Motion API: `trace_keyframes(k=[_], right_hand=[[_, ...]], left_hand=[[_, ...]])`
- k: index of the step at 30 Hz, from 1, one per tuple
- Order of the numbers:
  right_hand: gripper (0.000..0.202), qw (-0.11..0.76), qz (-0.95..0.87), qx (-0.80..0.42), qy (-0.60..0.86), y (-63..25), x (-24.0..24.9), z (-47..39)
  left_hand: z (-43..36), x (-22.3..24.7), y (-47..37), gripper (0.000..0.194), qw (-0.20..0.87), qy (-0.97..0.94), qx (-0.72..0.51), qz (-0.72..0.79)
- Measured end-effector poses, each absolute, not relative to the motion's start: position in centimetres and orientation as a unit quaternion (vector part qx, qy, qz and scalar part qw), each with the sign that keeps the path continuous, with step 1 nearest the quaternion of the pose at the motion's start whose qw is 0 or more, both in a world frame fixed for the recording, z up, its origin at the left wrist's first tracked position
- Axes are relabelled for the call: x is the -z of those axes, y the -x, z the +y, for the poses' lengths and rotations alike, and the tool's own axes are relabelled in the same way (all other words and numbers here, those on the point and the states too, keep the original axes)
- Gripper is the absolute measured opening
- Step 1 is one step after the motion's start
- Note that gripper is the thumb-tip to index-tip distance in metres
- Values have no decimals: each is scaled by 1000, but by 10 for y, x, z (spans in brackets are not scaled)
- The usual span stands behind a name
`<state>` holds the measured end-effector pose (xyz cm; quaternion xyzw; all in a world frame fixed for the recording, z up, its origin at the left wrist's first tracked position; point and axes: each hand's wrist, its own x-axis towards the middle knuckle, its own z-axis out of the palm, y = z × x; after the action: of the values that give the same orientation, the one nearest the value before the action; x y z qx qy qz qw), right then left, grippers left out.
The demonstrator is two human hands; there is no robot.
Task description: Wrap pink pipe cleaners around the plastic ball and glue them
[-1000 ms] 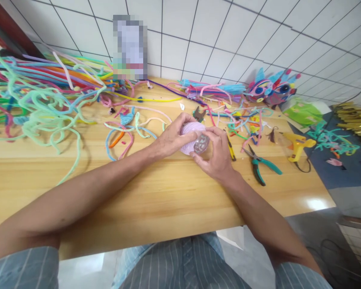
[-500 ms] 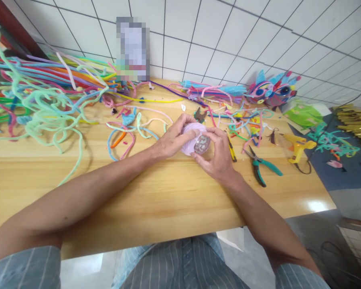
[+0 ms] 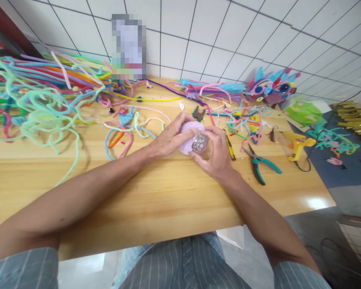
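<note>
Between both hands, over the wooden table (image 3: 168, 208), is a rounded clear plastic bottle (image 3: 200, 143) wrapped in lilac pipe cleaner (image 3: 185, 145). Its uncovered clear end faces right. My left hand (image 3: 172, 138) is closed around the wrapped left side, thumb across the top. At the clear end, my right hand (image 3: 215, 154) grips with thumb and fingertips. To the right of my right hand lie a yellow cutter knife (image 3: 230, 147) and pliers (image 3: 260, 163) with teal and black handles.
Tangled mint-green pipe cleaners (image 3: 45, 116) and long coloured bundles fill the left side. Pink and blue pipe cleaners (image 3: 213, 90) lie along the tiled wall, beside a colourful big-eyed figure (image 3: 270, 89). A yellow glue gun (image 3: 297, 144) with a cord lies at the right.
The whole view has shifted slightly. Both hands keep their hold on the wrapped bottle, which appears turned a little, with its clear end showing somewhat more.
</note>
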<state>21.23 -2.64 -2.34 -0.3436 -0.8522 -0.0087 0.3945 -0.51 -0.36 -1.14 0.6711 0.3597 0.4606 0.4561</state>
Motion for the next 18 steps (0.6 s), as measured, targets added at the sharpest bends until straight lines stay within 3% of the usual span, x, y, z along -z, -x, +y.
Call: trace_keyframes(k=[18], right_hand=[[66,401,-844,9,357,-209,21,-29]], left_hand=[[-1,15,16,58,383,-749,-415,346]])
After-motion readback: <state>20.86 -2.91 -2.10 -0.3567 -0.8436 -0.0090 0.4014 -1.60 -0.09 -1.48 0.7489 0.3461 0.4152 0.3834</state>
